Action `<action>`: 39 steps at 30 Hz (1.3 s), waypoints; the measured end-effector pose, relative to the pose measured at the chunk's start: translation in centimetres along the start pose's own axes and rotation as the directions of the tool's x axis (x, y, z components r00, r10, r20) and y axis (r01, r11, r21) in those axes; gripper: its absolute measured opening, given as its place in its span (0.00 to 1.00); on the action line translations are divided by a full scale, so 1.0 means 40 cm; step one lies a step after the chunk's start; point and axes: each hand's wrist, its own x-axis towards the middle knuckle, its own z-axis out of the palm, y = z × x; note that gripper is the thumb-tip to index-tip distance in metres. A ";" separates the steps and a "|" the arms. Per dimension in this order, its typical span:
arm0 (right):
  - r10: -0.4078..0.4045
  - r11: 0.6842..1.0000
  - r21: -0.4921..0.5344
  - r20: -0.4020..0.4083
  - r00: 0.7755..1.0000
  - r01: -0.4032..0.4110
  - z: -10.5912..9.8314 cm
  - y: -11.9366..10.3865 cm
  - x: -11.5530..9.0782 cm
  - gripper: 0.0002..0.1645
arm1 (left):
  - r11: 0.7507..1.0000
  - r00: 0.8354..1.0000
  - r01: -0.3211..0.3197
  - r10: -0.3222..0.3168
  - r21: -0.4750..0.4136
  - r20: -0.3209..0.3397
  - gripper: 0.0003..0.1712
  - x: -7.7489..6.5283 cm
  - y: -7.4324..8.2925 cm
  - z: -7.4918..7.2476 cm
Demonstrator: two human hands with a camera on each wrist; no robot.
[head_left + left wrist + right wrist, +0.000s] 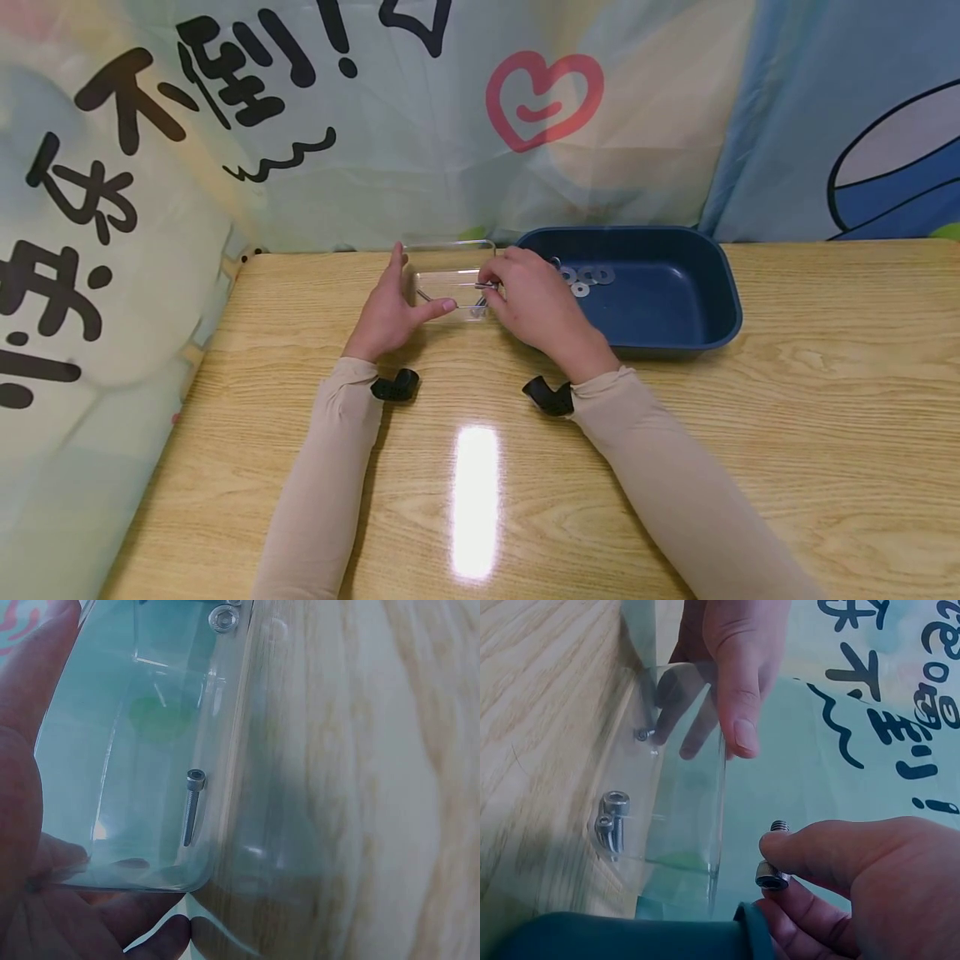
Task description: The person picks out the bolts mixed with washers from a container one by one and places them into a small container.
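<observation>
A clear plastic box (453, 243) stands at the back of the table. My left hand (390, 312) holds its left end, thumb over the front rim and fingers round the end wall. Above the box's right end, my right hand (543, 308) pinches a socket-head bolt (772, 876) between thumb and fingers. In the left wrist view, one thin bolt (193, 796) lies on the box floor near the held end. Thicker and thinner bolts (616, 800) lie together at the other end in the right wrist view.
Right beside the box sits a dark blue tub (731, 312), with several flat washers (581, 289) at its left side. Printed cloth (420, 183) hangs behind and to the left of the wooden table (825, 375). Light reflects off the tabletop between the forearms.
</observation>
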 end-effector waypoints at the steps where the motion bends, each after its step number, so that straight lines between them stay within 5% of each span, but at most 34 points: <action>1: -0.002 1.000 -0.005 0.003 1.000 0.002 0.001 -0.001 0.001 0.07 | 1.000 1.000 0.000 0.000 0.000 0.000 0.71 0.000 0.001 0.000; 39: 0.006 0.999 -0.053 0.050 0.999 -0.003 0.018 -0.003 0.000 0.08 | 1.000 1.000 0.017 -0.017 0.015 -0.015 0.72 0.006 -0.004 0.005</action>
